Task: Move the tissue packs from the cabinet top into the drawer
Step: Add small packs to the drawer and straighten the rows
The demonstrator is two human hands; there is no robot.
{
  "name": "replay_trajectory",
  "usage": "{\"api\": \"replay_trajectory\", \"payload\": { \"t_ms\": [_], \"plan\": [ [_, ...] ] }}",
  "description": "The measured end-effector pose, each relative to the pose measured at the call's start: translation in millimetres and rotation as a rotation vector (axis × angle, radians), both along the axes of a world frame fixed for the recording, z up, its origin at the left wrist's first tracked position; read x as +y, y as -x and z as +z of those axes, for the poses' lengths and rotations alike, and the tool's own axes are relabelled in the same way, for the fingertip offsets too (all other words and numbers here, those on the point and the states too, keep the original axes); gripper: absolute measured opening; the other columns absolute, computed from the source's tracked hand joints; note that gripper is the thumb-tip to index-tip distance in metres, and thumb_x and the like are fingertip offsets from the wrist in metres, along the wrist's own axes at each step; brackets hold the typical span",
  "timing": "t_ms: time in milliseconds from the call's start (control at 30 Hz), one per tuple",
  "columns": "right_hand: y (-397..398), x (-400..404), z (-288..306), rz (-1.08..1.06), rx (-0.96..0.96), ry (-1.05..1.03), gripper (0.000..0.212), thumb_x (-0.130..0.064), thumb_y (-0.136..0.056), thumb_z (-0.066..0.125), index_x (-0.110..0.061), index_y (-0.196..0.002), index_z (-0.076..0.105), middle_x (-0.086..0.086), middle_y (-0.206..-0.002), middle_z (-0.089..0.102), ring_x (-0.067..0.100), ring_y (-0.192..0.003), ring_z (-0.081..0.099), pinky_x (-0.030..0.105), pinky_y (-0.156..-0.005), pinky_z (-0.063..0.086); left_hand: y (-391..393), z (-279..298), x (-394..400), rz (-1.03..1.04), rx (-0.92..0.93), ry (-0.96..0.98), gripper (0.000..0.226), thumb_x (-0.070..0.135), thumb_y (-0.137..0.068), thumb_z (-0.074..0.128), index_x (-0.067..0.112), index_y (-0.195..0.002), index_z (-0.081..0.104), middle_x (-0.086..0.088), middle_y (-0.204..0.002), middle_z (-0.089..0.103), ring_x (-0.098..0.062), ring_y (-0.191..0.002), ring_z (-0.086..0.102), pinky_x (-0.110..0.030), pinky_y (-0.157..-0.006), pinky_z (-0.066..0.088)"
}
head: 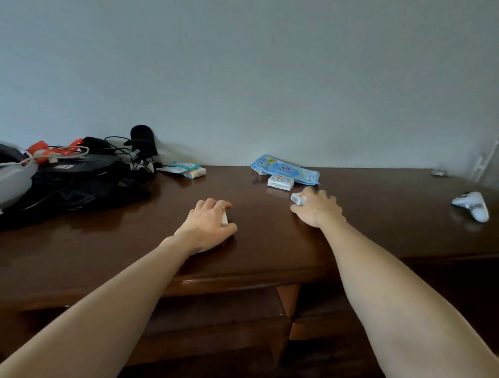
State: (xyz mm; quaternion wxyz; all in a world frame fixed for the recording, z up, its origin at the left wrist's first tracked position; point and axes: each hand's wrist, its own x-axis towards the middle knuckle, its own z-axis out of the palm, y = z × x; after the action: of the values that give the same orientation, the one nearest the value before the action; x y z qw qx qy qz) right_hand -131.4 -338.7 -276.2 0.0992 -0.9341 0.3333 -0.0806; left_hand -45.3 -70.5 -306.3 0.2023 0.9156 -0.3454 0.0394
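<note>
Two hands, left hand (210, 224) and right hand (318, 207), each curl around a small tissue pack (297, 198); next, carry both down into the drawer (218, 328) below.

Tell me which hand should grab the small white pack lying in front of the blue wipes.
Right. The right hand sits just in front of the small white pack, though it already closes on a white pack. The left hand is farther off, covering another pack.

Glossy dark wooden cabinet top (269, 219)
</note>
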Motion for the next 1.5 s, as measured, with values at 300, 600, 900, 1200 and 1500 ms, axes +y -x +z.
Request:
{"api": "replay_trajectory", "payload": {
  "t_ms": [300,600,900,1200,1500],
  "plan": [
    [94.7,113.9,-33.5,0.472,-0.42,0.127,0.034,-0.039,-0.094,0.063,-0.03,-0.125,0.054,0.004,-0.12,0.059,0.028,-0.107,0.057,0.044,-0.084,0.049,111.5,-2.2,27.8,-0.083,-0.333,0.196,0.066,0.066,-0.094,0.041,0.019,-0.141,0.043,-0.008,-0.129,0.054,-0.03,-0.118,0.049,-0.045,-0.096,0.045],
    [220.6,226.6,-203.4,0.516,-0.68,-0.496,0.049,-0.039,-0.09,0.074,-0.034,-0.131,0.048,-0.022,-0.125,0.055,0.003,-0.114,0.058,0.011,-0.085,0.046,246.8,-163.2,157.4,0.171,0.108,0.552,0.048,0.063,-0.091,0.053,0.043,-0.134,0.045,0.013,-0.135,0.046,0.0,-0.111,0.053,-0.015,-0.072,0.043],
    [273.3,273.4,-322.1,0.26,-0.182,-0.852,0.051,-0.043,-0.082,0.083,-0.035,-0.123,0.053,-0.015,-0.121,0.06,0.007,-0.112,0.057,0.014,-0.08,0.045,277.5,-286.9,187.5,0.695,1.431,0.835,0.02,0.031,-0.088,0.068,0.014,-0.077,0.067,-0.005,-0.071,0.059,-0.019,-0.059,0.056,-0.03,-0.055,0.046],
    [279.1,312.7,-343.6,0.347,-0.057,-1.01,0.054,-0.073,-0.076,0.065,-0.049,-0.121,0.048,-0.029,-0.119,0.056,-0.011,-0.108,0.053,0.011,-0.081,0.039,279.6,-321.9,199.2,0.701,1.366,0.63,0.033,0.039,-0.084,0.074,0.01,-0.101,0.071,-0.01,-0.086,0.07,-0.026,-0.08,0.064,-0.041,-0.077,0.053],
    [265.2,246.1,-374.1,-0.081,0.158,-1.53,0.064,-0.037,-0.075,0.07,-0.02,-0.134,0.053,0.01,-0.13,0.06,0.028,-0.117,0.06,0.04,-0.084,0.057,262.1,-338.5,196.5,0.925,1.224,0.611,0.025,0.043,-0.09,0.068,0.021,-0.084,0.058,-0.003,-0.079,0.062,-0.017,-0.066,0.058,-0.028,-0.053,0.046]
  ]
}}
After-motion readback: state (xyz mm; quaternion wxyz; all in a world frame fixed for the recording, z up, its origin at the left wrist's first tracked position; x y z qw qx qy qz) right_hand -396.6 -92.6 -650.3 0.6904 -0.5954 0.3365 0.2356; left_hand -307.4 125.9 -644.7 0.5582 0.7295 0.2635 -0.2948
